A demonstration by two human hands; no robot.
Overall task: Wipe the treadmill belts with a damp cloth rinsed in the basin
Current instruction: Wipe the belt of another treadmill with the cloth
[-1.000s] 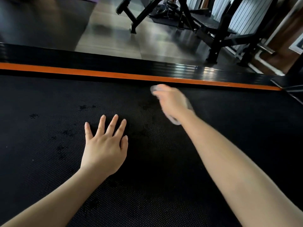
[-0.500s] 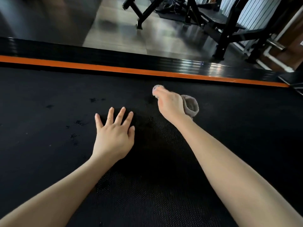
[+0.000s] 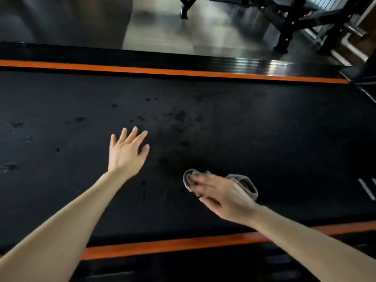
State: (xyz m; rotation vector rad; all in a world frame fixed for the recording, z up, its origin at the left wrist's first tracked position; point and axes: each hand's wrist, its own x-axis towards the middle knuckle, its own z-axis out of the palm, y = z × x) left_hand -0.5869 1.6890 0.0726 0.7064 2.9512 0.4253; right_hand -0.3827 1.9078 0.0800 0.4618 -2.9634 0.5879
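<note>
The black textured treadmill belt point(image 3: 264, 129) fills the middle of the view, with dark wet spots point(image 3: 179, 117) scattered across it. A grey damp cloth point(image 3: 246, 184) lies bunched on the belt toward the near edge. My right hand point(image 3: 223, 198) lies on top of the cloth with its fingers stretched out, pressing it to the belt; the hand is motion-blurred. My left hand point(image 3: 126, 153) is to the left of the cloth, fingers straight and spread, palm on the belt. No basin is in view.
Orange stripes border the belt on the far side point(image 3: 142, 70) and the near side point(image 3: 173, 244). A black weight-bench frame point(image 3: 289, 23) stands on the shiny floor beyond. White marks point(image 3: 366, 188) show at the belt's right end.
My right hand has dragged the cloth from near the far orange stripe back toward the near edge. The left hand stayed flat on the belt. The camera tilted down.
</note>
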